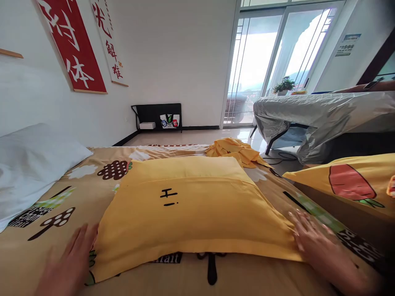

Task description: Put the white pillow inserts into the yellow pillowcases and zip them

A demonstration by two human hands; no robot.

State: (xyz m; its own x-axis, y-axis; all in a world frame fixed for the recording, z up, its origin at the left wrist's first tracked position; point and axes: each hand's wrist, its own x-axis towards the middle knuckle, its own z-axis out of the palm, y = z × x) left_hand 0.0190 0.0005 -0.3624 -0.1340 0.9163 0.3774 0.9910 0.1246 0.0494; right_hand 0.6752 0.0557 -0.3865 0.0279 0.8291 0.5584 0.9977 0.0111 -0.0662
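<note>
A yellow pillow [185,218] lies flat on the bed, with a seam across its far part and "Hi" lettering on top. My left hand [72,255], somewhat blurred, is at the pillow's left edge with its fingers stretched out. At the opposite edge, the fingers of my right hand [321,242] are extended and rest against the pillow's side. Neither hand is closed around the fabric. Beneath the pillow is a tan bedsheet [253,271] printed with mushrooms, clouds and lettering.
A white pillow [33,168] lies at the left. Crumpled yellow cloth [234,150] sits beyond the yellow pillow. At the right is another yellow pillow [339,181] with a carrot print. Farther back stand a plastic-covered table [317,109] and a low black shelf [157,111].
</note>
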